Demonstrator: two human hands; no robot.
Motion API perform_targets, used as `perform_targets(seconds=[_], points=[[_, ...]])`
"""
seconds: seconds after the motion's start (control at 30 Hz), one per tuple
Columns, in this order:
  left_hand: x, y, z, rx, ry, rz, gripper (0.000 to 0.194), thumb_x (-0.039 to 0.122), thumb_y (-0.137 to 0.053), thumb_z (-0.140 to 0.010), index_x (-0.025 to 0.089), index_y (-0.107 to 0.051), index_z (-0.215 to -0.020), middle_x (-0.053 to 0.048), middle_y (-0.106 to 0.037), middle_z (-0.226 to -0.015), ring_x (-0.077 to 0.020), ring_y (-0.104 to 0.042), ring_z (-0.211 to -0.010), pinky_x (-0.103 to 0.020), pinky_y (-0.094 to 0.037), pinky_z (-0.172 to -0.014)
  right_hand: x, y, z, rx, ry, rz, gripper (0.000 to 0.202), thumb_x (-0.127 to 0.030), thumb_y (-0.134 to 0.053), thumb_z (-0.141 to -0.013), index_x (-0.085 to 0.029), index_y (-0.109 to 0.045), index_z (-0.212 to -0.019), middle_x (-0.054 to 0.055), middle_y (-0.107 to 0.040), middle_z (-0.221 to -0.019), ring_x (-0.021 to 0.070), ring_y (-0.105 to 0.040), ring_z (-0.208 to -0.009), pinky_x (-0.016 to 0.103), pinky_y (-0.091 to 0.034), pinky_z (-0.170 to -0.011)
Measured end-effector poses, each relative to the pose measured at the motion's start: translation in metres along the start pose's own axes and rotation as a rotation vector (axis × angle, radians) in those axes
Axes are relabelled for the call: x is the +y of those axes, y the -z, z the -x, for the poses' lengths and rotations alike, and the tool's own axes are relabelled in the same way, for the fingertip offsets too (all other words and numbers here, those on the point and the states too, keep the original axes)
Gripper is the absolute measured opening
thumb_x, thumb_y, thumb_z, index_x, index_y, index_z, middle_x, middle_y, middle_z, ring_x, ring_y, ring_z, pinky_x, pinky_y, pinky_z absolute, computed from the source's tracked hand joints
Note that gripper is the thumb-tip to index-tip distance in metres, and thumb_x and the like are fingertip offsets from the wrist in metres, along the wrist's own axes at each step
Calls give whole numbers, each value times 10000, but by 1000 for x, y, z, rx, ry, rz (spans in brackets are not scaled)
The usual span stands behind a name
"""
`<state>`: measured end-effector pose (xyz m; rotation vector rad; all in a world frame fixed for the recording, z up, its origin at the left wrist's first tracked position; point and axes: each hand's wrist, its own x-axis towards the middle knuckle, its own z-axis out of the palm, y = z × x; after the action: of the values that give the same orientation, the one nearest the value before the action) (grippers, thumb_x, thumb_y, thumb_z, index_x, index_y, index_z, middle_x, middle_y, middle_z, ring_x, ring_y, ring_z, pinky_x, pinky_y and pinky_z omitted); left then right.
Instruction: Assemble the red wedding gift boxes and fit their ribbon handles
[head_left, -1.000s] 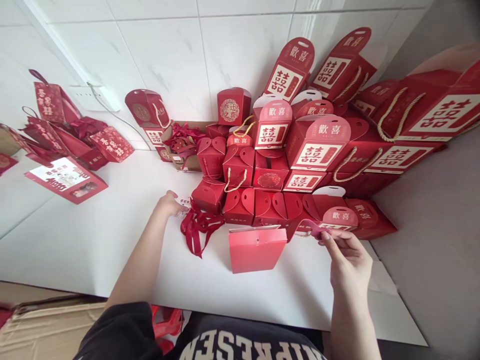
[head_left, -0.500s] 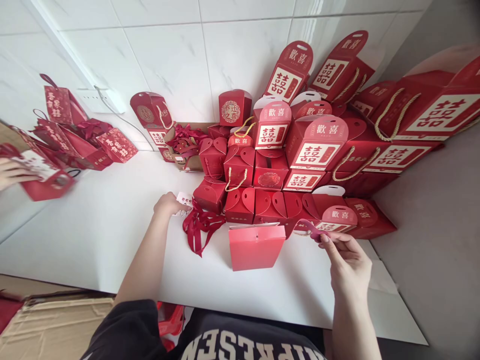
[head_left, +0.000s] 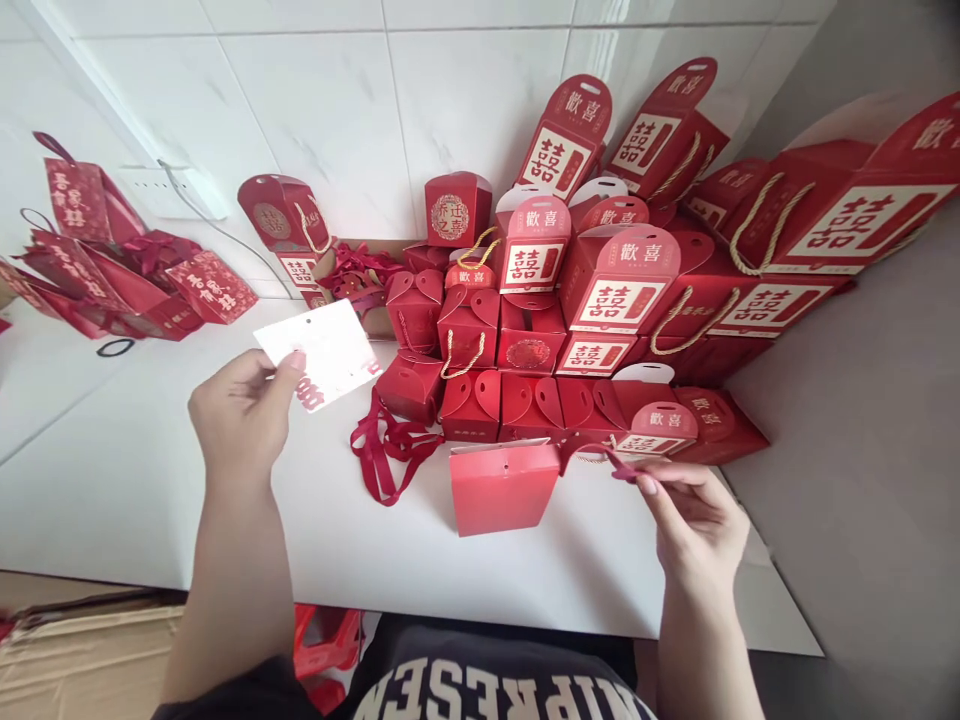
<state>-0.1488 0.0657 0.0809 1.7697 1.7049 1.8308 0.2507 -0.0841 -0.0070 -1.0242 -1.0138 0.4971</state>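
My left hand [head_left: 244, 410] pinches a white card [head_left: 319, 350] with red print along its lower edge and a small hole near the top. The card is held up above the table. Between the thumb and fingers of my right hand [head_left: 697, 515] is the end of a dark red ribbon [head_left: 592, 450]. That ribbon runs leftward to the top of a plain red gift box [head_left: 504, 490], which stands upright on the table between my hands. A heap of loose red ribbons [head_left: 386, 450] lies to the box's left.
Stacked red gift boxes [head_left: 536, 340] fill the back and right of the white table [head_left: 352, 560]. Behind the ribbon heap sits a cardboard box [head_left: 379, 322] of ribbons. Red bags [head_left: 112, 265] cluster at the far left. A large carton [head_left: 82, 650] is at the lower left.
My left hand has lifted the card from beside the ribbon heap, up and to the left. My right hand keeps its hold on the ribbon. Another person's hand at the far left has gone.
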Motion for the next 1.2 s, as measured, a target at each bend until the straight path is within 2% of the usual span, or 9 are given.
perform_targets(seconds=[0.03,0.1,0.17,0.33,0.5,0.73,0.87,1.0,1.2], points=[[19,-5,13,-12,0,119,342,465,-735,-834,128,-683,-822,-13,-687,-758,-135,-591,-668,-263,-490,-643,-6,-3,-1,-94,102,-30,125,-107,-748,-816,-197,-715,-898,42,-750,-815,198,-720,-768,346,-577,-700],[53,-23,46,145,-16,324,331,475,-658,-901,143,-662,-901,-29,-693,-853,-151,-635,-771,-282,-528,-720,-18,-14,-5,-208,270,-75,134,-82,-691,-848,-206,-697,-900,42,-745,-806,206,-712,-754,373,-579,-685],[77,-47,84,156,74,398,327,468,-588,-948,146,-641,-944,-40,-691,-888,-152,-658,-803,-280,-543,-744,-24,-31,-9,-210,333,-92,137,-89,-657,-877,-215,-675,-929,46,-748,-832,209,-712,-758,397,-585,-704],[90,-95,149,143,221,447,284,421,-475,-1012,161,-590,-1010,-58,-675,-923,-141,-656,-807,-251,-536,-715,-15,-78,-15,-138,254,89,127,-127,-631,-916,-229,-644,-990,53,-745,-919,218,-730,-921,400,-582,-837],[80,-108,155,192,82,305,208,333,-468,-1020,159,-564,-957,-43,-626,-878,-135,-614,-785,-261,-508,-721,-2,-105,-8,-85,253,212,165,-118,-586,-928,-237,-631,-1033,41,-718,-974,152,-709,-752,290,-587,-664],[73,-111,155,232,-131,245,93,266,-509,-992,181,-545,-977,-36,-594,-845,-139,-622,-741,-255,-496,-658,-3,-110,-6,-86,143,347,119,-190,-549,-957,-238,-613,-1045,19,-729,-863,136,-680,-607,285,-569,-604],[68,-105,159,89,-193,122,56,193,-518,-976,183,-568,-999,-15,-631,-754,-110,-589,-589,-218,-434,-543,-6,-109,-3,-100,86,441,56,-232,-586,-947,-228,-626,-986,-23,-698,-698,129,-643,-525,258,-502,-535],[68,-98,162,18,-182,41,56,169,-538,-960,187,-590,-974,-16,-647,-730,-117,-570,-588,-233,-421,-554,-6,-112,2,-40,62,470,59,-251,-587,-948,-220,-631,-973,-10,-713,-742,123,-621,-531,251,-475,-530],[81,-91,169,142,-16,398,151,297,-456,-1009,202,-572,-1016,-38,-624,-850,-144,-618,-726,-251,-506,-648,-4,-116,3,37,49,387,62,-259,-593,-938,-221,-627,-972,28,-740,-866,164,-696,-706,271,-521,-621]])
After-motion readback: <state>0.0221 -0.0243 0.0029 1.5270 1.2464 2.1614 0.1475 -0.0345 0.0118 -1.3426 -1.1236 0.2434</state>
